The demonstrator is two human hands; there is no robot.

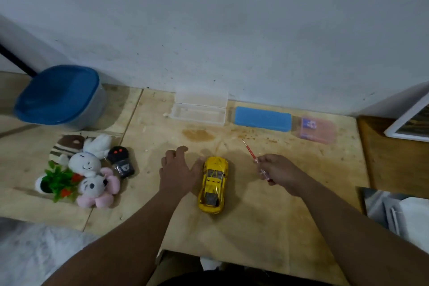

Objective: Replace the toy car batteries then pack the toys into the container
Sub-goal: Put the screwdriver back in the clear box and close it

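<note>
The yellow toy car [213,184] sits mid-bench [267,220], bare wood around it. The left hand [180,173] rests beside it, fingers relaxed; the right hand [279,170] pinches a red screwdriver [251,154].

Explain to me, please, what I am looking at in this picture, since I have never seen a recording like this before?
There is no machine: a person wears a camera on the head, looking down at their own hands. The left hand lies open beside a yellow toy car on the wooden table. The right hand grips a small red screwdriver. To the left lie soft toys and a black remote control; behind them stands a container with a blue lid. Along the wall sit an open clear case, a blue case and a pink case.
</note>
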